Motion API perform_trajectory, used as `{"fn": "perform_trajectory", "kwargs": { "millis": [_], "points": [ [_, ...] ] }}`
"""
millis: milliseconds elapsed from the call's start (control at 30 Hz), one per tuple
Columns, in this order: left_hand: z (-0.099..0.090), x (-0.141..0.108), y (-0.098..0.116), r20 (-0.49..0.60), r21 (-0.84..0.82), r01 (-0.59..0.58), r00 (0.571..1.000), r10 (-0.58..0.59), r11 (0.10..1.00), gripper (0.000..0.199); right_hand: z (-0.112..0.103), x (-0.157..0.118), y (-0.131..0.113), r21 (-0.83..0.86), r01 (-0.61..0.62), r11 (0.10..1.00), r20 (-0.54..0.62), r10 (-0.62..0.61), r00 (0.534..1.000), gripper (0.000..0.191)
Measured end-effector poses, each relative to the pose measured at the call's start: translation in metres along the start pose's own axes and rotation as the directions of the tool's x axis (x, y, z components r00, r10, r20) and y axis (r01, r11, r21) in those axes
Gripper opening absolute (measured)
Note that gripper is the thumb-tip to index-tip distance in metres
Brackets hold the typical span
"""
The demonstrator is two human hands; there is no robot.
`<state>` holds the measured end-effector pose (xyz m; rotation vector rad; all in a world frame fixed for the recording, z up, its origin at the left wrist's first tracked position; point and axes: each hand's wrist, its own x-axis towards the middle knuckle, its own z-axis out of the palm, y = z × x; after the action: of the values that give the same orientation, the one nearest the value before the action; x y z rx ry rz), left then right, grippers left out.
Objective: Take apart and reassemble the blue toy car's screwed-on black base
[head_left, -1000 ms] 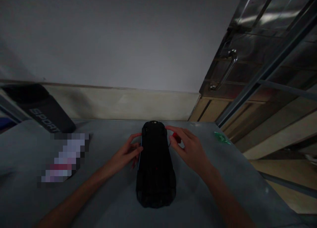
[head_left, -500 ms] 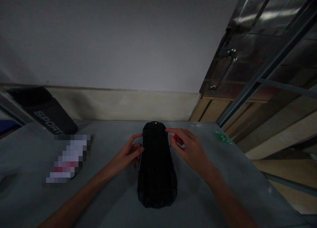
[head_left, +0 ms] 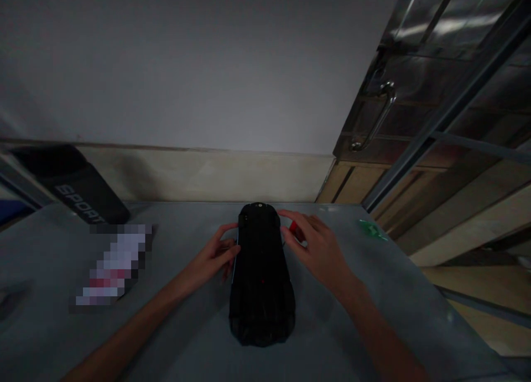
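A long black device point(head_left: 262, 271) with a broader, angular near end lies on the grey table, pointing away from me. Its kind is too dark to make out. At its left edge, my left hand point(head_left: 218, 255) has its index finger and thumb against the side, the other fingers curled. My right hand point(head_left: 310, 239) is at the upper right edge, its index fingertip touching the device near the far end. A small red thing point(head_left: 293, 227) shows between the bent fingers of that hand, mostly hidden.
A black case marked SPORT point(head_left: 89, 191) leans at the back left. Near it lies a blurred-out flat item point(head_left: 116, 266). A crumpled green wrapper point(head_left: 372, 229) rests by the table's right edge. Behind the table point(head_left: 182, 338) stands a wall, with a metal door handle point(head_left: 381, 116) at right.
My right thumb has moved slightly closer to the device's right edge, and the fingers shifted a little around the red thing. The left hand keeps its place; the view has shifted slightly.
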<state>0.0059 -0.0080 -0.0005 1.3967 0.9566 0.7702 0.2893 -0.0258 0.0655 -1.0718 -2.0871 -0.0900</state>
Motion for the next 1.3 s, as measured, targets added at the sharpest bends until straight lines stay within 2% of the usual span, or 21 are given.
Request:
{"fn": "perform_trajectory", "kwargs": {
  "millis": [67, 233, 367, 533, 667, 800, 933, 1100, 1300],
  "points": [
    [0.0, -0.0002, 0.0009, 0.0, 0.005, 0.01, 1.0, -0.01, 1.0, 0.08, 0.0007, -0.0003, 0.0009, 0.007, -0.007, 1.0, -0.007, 0.007, 1.0, 0.026],
    [0.0014, 0.0004, 0.0009, -0.013, 0.007, 0.005, 1.0, -0.005, 1.0, 0.083, 0.0004, 0.0, 0.0009, 0.036, 0.025, 0.999, -0.003, -0.025, 1.0, 0.035],
    [0.0014, 0.0008, -0.0001, -0.014, 0.003, 0.004, 1.0, -0.004, 1.0, 0.082, 0.0013, 0.0005, 0.0011, 0.03, 0.012, 0.999, -0.029, -0.011, 1.0, 0.025],
    [0.0009, -0.0001, 0.0022, -0.012, 0.01, 0.01, 1.0, -0.01, 1.0, 0.077, 0.0005, 0.0014, 0.0005, 0.026, 0.037, 0.999, -0.029, -0.037, 0.999, 0.03],
    [0.0013, -0.0002, 0.0022, -0.021, 0.009, 0.012, 1.0, -0.012, 1.0, 0.078, -0.001, 0.0017, -0.0005, 0.005, 0.011, 1.0, -0.036, -0.01, 0.999, 0.024],
    [0.0017, -0.0007, 0.0018, -0.026, 0.002, 0.015, 1.0, -0.015, 1.0, 0.079, -0.0002, 0.0014, -0.0002, -0.019, 0.057, 0.998, -0.041, -0.058, 0.997, 0.029],
    [0.0024, -0.0015, 0.0037, -0.028, 0.002, 0.007, 1.0, -0.007, 1.0, 0.082, 0.0013, 0.0005, 0.0009, -0.03, 0.047, 0.998, -0.04, -0.048, 0.998, 0.023],
    [0.0032, -0.0016, 0.0064, -0.028, 0.016, 0.02, 0.999, -0.02, 1.0, 0.082, 0.0009, -0.0003, 0.0005, 0.02, 0.048, 0.999, 0.001, -0.049, 0.999, 0.036],
    [0.0005, -0.0021, 0.0078, -0.022, 0.048, 0.017, 1.0, -0.016, 0.999, 0.081, 0.0003, 0.0002, 0.0029, 0.036, 0.003, 0.999, 0.007, -0.004, 1.0, 0.024]
  ]
}}
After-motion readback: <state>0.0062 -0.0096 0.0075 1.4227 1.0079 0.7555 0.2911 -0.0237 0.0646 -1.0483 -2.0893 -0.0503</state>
